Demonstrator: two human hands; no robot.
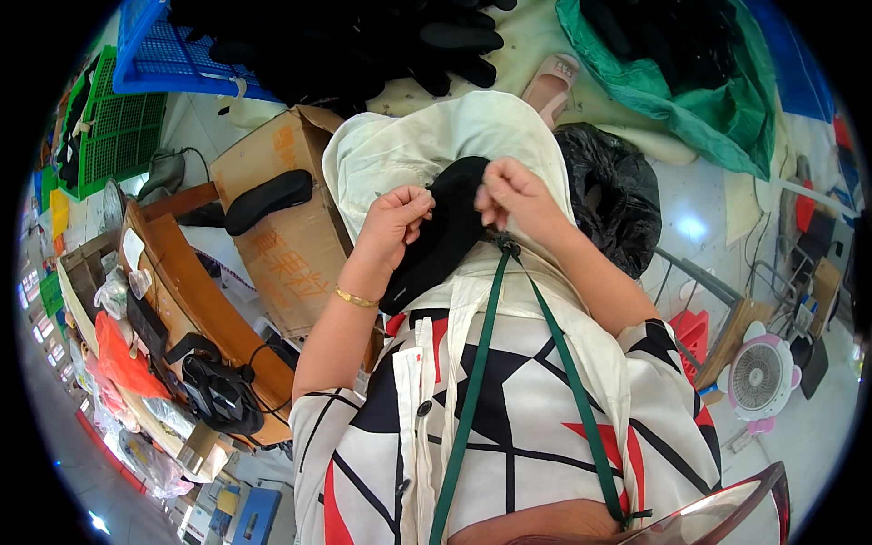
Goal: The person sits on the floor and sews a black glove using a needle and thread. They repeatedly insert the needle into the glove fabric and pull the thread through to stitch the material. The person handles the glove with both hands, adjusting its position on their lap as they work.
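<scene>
Across my lap lies a black, soft-looking, sole-shaped piece, its wide end toward my knees. My left hand is closed in a pinch at its left edge. A small greyish tip shows beside those knuckles, too small to name. Over the right side of the wide end, my right hand has its fingers curled together. What either hand pinches is hidden or too fine to make out. A pale cream apron covers my knees under the black piece, and a green strap hangs down my front.
To the left, another black sole-shaped piece rests on a cardboard box. Ahead lies a heap of similar black pieces. A black plastic bag and a green sack stand right; a fan is farther off.
</scene>
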